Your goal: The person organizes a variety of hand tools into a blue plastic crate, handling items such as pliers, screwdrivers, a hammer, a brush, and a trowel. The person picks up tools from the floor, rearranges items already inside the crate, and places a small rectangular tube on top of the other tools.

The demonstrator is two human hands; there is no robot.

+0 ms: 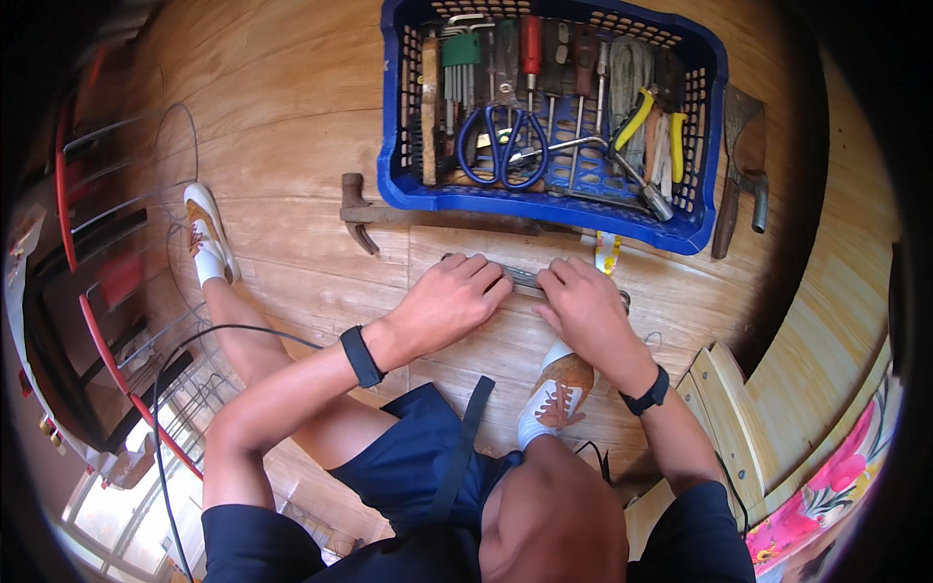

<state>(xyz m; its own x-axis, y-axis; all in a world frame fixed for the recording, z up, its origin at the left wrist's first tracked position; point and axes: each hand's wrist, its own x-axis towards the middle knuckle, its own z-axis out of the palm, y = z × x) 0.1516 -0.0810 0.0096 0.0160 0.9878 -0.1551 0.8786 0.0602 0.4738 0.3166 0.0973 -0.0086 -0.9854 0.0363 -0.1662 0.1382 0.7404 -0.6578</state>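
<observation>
My left hand (466, 291) and my right hand (583, 299) are closed on the two ends of a metal wrench-like tool (523, 277), whose middle shows between them above the wooden floor. The fingers hide much of it. Just beyond lies a claw hammer (353, 211), its handle running along the near side of a blue plastic basket (474, 204). Inside the basket are blue-handled scissors (503, 157), a red-handled screwdriver (531, 51), a green hex key holder (461, 49), yellow-handled pliers (634, 120), a socket wrench (645, 189) and a bundle of cord (628, 80).
Right of the basket lie a cleaver (740, 146) and a small hammer-like tool (758, 204). A red-edged metal rack (69, 211) stands at the left, with loose wire (182, 109) near my shoe (211, 226). Curved wooden furniture (809, 350) borders the right side.
</observation>
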